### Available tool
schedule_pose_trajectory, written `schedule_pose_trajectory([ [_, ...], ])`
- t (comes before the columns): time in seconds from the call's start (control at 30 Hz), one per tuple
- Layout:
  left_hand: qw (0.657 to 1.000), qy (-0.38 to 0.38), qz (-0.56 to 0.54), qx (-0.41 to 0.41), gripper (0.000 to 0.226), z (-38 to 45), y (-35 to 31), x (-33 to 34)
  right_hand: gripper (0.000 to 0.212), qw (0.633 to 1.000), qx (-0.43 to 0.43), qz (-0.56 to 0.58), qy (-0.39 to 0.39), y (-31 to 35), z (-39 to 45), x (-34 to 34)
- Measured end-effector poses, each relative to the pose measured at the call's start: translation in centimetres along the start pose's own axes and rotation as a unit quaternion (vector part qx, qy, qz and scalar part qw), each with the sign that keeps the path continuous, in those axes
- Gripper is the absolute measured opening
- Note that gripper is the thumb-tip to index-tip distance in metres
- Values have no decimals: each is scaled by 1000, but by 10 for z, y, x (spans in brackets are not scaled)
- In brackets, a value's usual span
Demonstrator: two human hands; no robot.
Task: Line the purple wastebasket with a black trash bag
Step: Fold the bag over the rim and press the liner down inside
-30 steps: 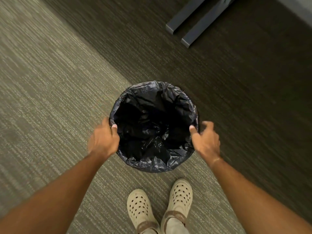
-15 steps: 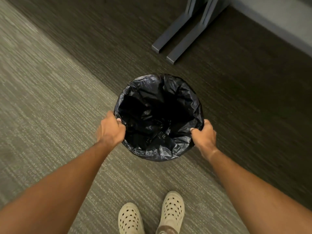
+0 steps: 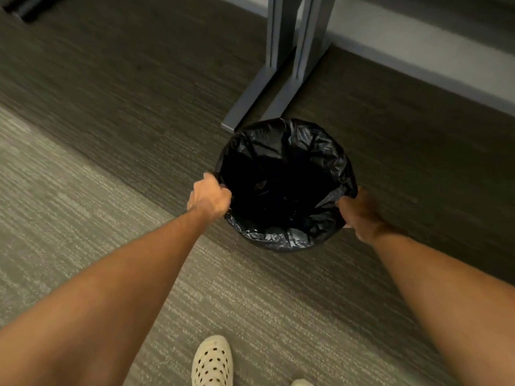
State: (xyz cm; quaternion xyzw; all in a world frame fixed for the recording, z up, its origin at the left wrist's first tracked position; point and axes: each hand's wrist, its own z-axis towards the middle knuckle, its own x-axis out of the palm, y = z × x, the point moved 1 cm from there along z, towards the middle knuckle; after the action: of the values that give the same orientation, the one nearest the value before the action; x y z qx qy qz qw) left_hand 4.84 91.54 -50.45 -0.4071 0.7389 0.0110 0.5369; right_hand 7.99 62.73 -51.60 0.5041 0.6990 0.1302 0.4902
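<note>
A black trash bag lines a round wastebasket on the carpet, folded over the whole rim, so the purple body is hidden. The bag's inside is dark and crinkled. My left hand grips the covered rim on the left side. On the right side my right hand grips the rim, fingers curled over the bag. Both arms stretch forward from the bottom corners of the view.
Two grey metal desk legs with flat feet stand just behind the basket, touching or nearly touching its far edge. A pale baseboard runs along the back right. A cream perforated clog is at the bottom, on lighter carpet.
The basket, held at both sides of the rim, has travelled forward and to the right, up to the desk legs. My arms have extended and only one full shoe stays in view.
</note>
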Motion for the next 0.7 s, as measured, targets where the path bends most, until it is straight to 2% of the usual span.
schedule_pose_trajectory([
  [0.17,999,19,16,38,35,30,-18,9,26,1000,9,-2,-12,-1,15,0],
  [0.3,997,32,39,65,34,40,-20,18,33,1000,9,-7,-20,-9,19,-1],
  [0.47,995,52,65,51,36,46,-18,28,29,998,-2,-43,-36,-15,18,3],
  [0.7,997,50,59,17,38,35,-21,29,46,999,10,-41,-17,-27,20,5],
])
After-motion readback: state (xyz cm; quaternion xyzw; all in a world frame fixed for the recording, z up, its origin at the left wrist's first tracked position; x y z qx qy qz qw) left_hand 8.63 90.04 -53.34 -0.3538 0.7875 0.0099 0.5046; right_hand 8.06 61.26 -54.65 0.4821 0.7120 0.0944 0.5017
